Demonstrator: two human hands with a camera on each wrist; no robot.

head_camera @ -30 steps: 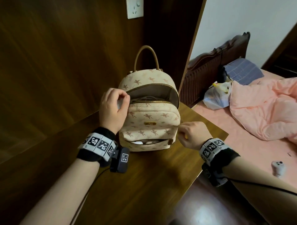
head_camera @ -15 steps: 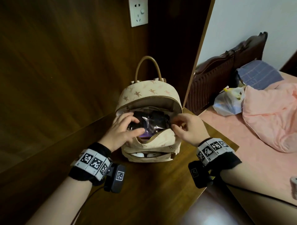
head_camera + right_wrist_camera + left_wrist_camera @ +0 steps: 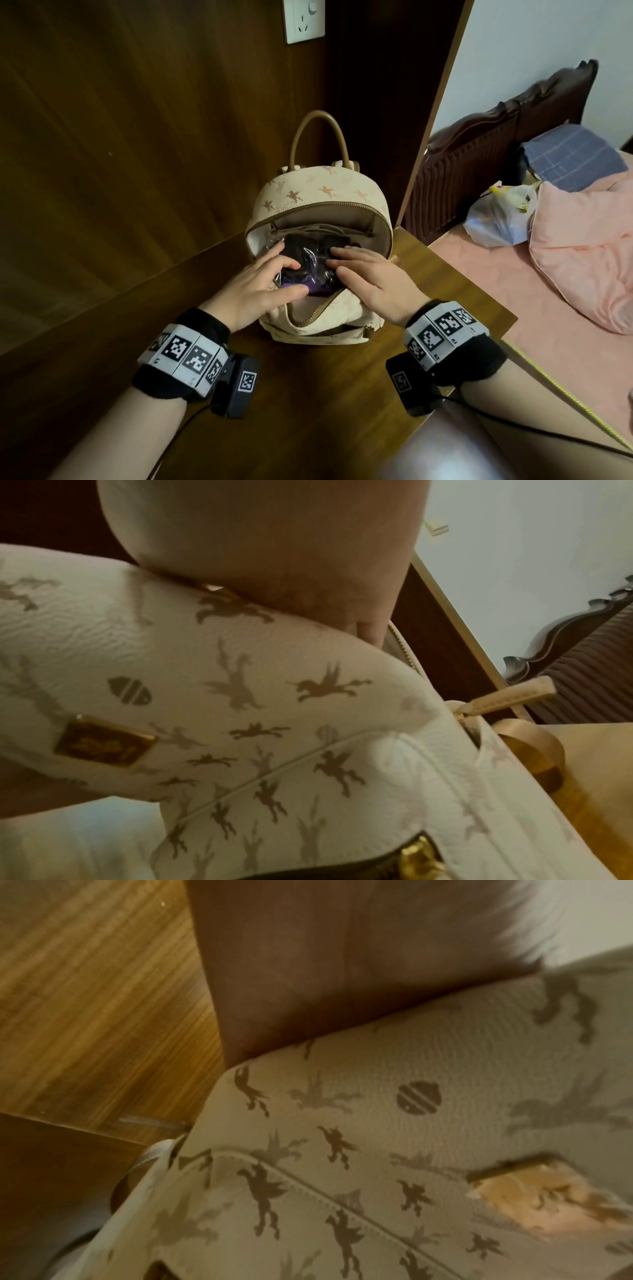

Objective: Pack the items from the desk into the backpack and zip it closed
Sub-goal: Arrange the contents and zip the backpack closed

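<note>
A small cream backpack (image 3: 325, 195) with a winged-horse print and a tan handle stands on the wooden desk (image 3: 308, 411), its main compartment unzipped wide. Inside lies a dark item in a clear plastic bag (image 3: 310, 265). My left hand (image 3: 270, 277) and right hand (image 3: 359, 270) both press on that bag with fairly straight fingers, from the left and the right. The wrist views show only the backpack's printed front (image 3: 394, 1123) (image 3: 240, 696) and each palm close up; the fingers are hidden there.
Dark wood panels with a wall socket (image 3: 305, 20) rise behind the desk. The desk's right edge drops to a bed with a pink quilt (image 3: 582, 240), a plastic bag (image 3: 500, 216) and a carved headboard (image 3: 479, 154).
Both hands left the zipper ends and went into the open compartment; they now lie flatter on the plastic-wrapped item. The camera tilted down and closer.
</note>
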